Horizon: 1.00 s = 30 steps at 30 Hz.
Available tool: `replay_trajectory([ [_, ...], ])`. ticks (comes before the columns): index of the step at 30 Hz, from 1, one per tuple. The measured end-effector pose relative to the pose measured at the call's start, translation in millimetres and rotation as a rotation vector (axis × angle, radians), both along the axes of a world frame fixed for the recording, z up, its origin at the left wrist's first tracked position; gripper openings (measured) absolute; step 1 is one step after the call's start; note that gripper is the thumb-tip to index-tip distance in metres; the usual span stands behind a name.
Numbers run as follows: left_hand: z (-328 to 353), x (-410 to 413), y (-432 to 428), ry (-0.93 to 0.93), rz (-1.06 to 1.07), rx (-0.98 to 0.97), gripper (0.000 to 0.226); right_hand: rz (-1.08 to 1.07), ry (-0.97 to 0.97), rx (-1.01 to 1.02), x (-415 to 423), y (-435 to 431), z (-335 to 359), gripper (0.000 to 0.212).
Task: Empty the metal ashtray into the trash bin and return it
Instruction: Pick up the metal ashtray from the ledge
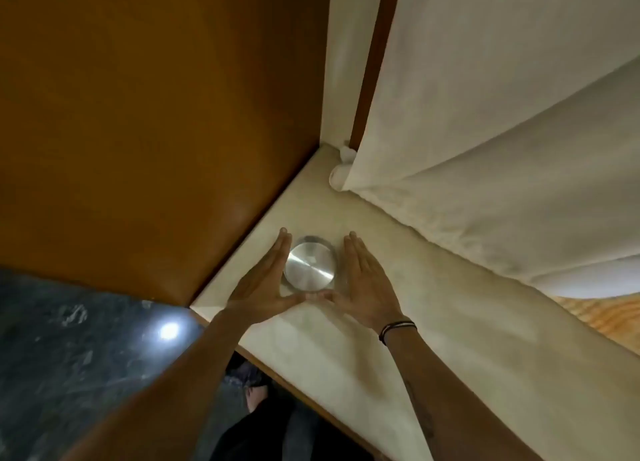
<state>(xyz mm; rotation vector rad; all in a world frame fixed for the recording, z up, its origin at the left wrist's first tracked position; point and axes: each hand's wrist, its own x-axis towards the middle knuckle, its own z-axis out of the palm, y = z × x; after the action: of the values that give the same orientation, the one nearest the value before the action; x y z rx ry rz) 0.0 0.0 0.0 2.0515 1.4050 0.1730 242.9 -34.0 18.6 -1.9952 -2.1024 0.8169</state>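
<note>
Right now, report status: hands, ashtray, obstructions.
Left hand and right hand open, flanking the metal ashtray. Ashtray sits on the pale ledge. Trash bin not in view.

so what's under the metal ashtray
The metal ashtray sits on a pale ledge, between the open left hand and right hand. Only its flat shiny face shows; anything inside or beneath it is covered.

Both forearms were bare, no sleeves in view. Left hand point(265, 287) wore no rings or bands. Right hand point(363, 287) likewise ringless. Right wrist carried thin stacked bracelets point(396, 329), dark cords with one lighter strand. Faint dark marking point(424, 417) ran along right forearm, too blurred to read. Dark trousers point(256, 433) showed below. Footwear point(247, 377) was dark, indistinct.
</note>
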Motion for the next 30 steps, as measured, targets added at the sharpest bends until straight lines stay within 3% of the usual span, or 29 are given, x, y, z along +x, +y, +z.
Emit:
replay_trajectory([
  [4, -9.0, 10.1, 3.7, -0.038, 0.068, -0.106, 0.156, 0.032, 0.063, -0.086, -5.7, 6.3, -17.8, 0.141],
  [7, -13.1, 19.9, 8.0, -0.148, 0.172, -0.156, 0.153, -0.057, 0.182, -0.088, -13.5, 9.2, -29.4, 0.135],
  [13, -14.9, 19.3, 15.4, -0.375, 0.289, -0.264, 0.128, -0.253, 0.493, -0.14, -15.8, 9.6, -29.9, 0.132],
  [18, 1.8, 12.7, 17.8, -0.591, 0.332, -0.384, 0.091, -0.265, 0.667, -0.139, -4.6, 8.1, -16.7, 0.102],
  [22, 27.1, 11.0, 6.2, -0.707, 0.403, -0.485, 0.09, -0.293, 0.721, -0.068, 2.1, 0.0, 3.2, 0.089],
  [30, 70.4, 9.8, -34.6, -0.804, 0.513, -0.5, 0.079, -0.315, 0.872, -0.096, 7.3, -32.1, 36.3, 0.092],
])
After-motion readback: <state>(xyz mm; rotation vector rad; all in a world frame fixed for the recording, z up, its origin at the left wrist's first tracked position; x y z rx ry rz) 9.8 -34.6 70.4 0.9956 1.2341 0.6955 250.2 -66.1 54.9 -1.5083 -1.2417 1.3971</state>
